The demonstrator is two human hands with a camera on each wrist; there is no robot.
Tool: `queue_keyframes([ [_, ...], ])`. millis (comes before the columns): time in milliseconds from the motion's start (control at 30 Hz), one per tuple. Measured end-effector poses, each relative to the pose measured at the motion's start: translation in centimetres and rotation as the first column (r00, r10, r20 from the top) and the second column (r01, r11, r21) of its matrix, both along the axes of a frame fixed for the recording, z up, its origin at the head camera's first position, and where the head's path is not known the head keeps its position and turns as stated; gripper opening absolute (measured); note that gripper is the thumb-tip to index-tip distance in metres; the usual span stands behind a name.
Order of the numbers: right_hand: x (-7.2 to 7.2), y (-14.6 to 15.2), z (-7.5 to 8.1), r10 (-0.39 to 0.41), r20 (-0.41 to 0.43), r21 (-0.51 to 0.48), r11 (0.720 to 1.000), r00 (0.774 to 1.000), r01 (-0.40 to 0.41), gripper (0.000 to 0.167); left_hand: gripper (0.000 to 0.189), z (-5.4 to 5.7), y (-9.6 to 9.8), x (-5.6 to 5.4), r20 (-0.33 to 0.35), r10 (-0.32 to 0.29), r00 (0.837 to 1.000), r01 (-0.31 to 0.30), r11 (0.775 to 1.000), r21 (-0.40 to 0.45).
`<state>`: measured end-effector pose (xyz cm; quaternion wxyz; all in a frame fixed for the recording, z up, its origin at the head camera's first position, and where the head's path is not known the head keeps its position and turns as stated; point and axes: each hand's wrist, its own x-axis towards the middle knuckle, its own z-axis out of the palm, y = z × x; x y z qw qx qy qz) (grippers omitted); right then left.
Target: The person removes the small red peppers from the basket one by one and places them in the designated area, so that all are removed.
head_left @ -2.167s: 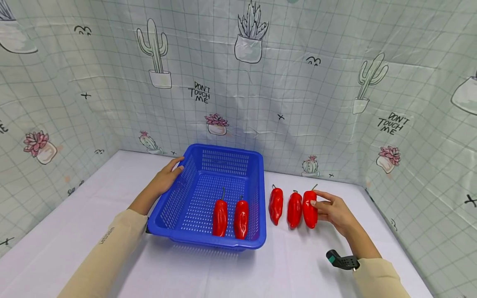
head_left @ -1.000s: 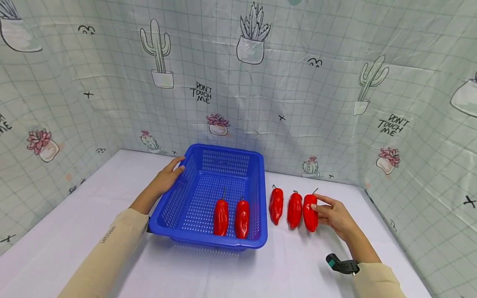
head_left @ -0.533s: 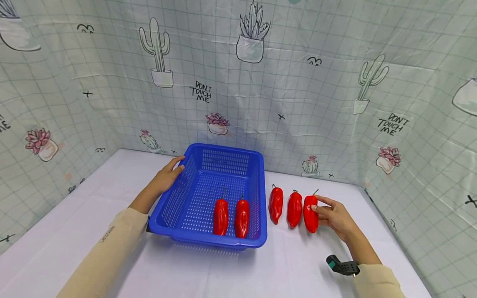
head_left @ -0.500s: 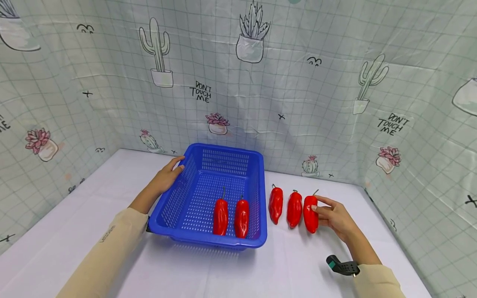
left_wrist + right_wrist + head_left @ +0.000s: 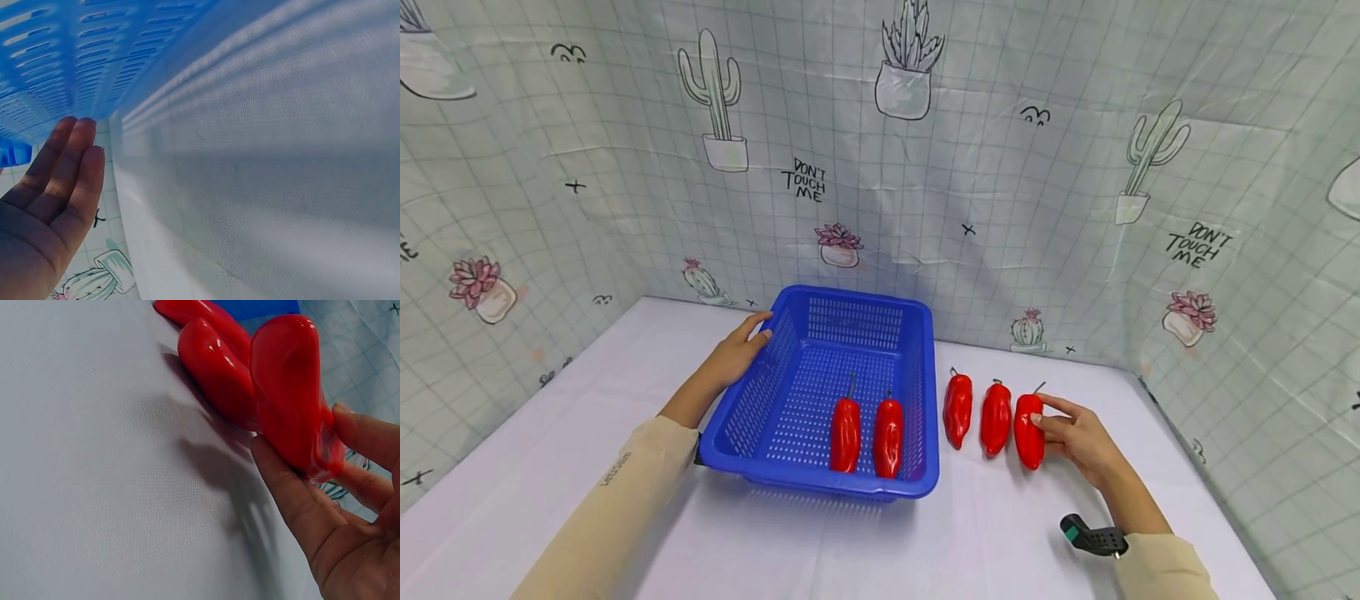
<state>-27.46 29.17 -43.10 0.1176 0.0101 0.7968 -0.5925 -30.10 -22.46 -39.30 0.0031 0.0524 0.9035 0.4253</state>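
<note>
My right hand [image 5: 1078,437] pinches a long red pepper [image 5: 1027,437] between thumb and fingers. In the right wrist view that pepper [image 5: 284,387] is held a little above the white cloth, the hand's shadow beneath. Left of it lie two more red peppers, the middle one [image 5: 996,421] and the one nearest the basket [image 5: 957,410]. Two red peppers, one left [image 5: 846,437] and one right [image 5: 888,440], lie inside the blue plastic basket [image 5: 820,485]. My left hand [image 5: 736,354] rests against the basket's left side; in the left wrist view its fingers [image 5: 81,169] are extended beside the slotted wall.
A white cloth covers the table [image 5: 805,558]. Close behind hangs a gridded curtain [image 5: 925,200] printed with cacti, and it also closes off both sides. A black wrist strap device [image 5: 1093,537] sits on the right wrist.
The right hand and its pepper have shifted slightly toward me, and a gap has opened beside the middle pepper. The left hand and basket stay put. The head view has tilted slightly.
</note>
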Motion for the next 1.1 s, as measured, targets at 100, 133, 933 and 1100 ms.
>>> queue_keyframes([
  [100, 0.01, -0.05, -0.04, 0.004, 0.003, -0.008, 1.000, 1.000, -0.004, 0.068, 0.054, -0.04, -0.02, -0.02, 0.006, 0.000, 1.000, 0.000, 1.000, 0.006],
  [133, 0.03, -0.08, -0.04, 0.002, 0.006, -0.010, 1.000, 1.000, -0.002, 0.068, 0.054, -0.06, -0.02, -0.02, 0.007, 0.000, 1.000, 0.000, 1.000, 0.008],
  [933, 0.23, -0.08, 0.23, 0.010, 0.011, -0.012, 1.000, 1.000, -0.010, 0.069, 0.054, -0.22, -0.03, -0.30, -0.002, -0.001, 1.000, 0.001, 1.000, 0.007],
  [1100, 0.32, -0.09, 0.07, -0.007, 0.025, 0.002, 1.000, 1.000, 0.007, 0.069, 0.054, -0.21, -0.08, -0.35, -0.001, -0.005, 1.000, 0.005, 1.000, 0.014],
])
